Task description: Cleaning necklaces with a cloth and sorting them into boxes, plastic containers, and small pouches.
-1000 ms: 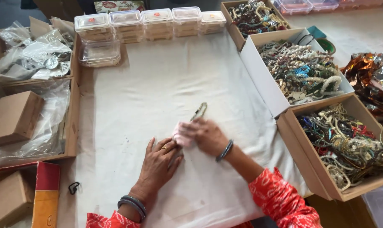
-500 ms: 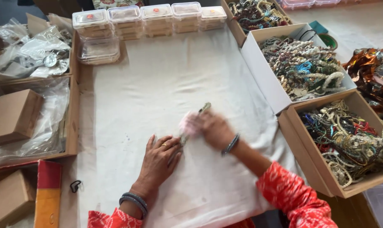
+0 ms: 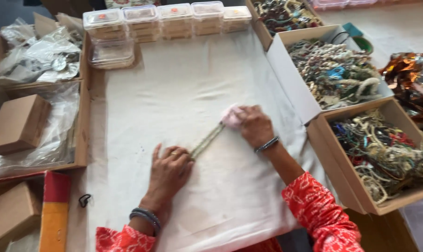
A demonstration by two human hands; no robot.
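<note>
A beaded strand [image 3: 206, 141] lying stretched across a white cloth [image 3: 183, 79], pinned at one end and rubbed at the other.

The left hand [image 3: 168, 173] lies flat and unclenched, fingers pressing the strand's near end down, apparently to keep it taut. The right hand [image 3: 253, 125] is closed around a pink pad [image 3: 231, 116] set against the far end. Open cardboard boxes of mixed jewellery [image 3: 342, 74] stand just right of the cloth; lidded clear plastic tubs [image 3: 174, 18] line its far edge.

Clear plastic boxes [image 3: 174, 18] with orange label dots are lining the surface's far edge; plain brown cardboard boxes [image 3: 16, 123] are sitting left, open jewellery cartons [image 3: 290, 70] right.
</note>
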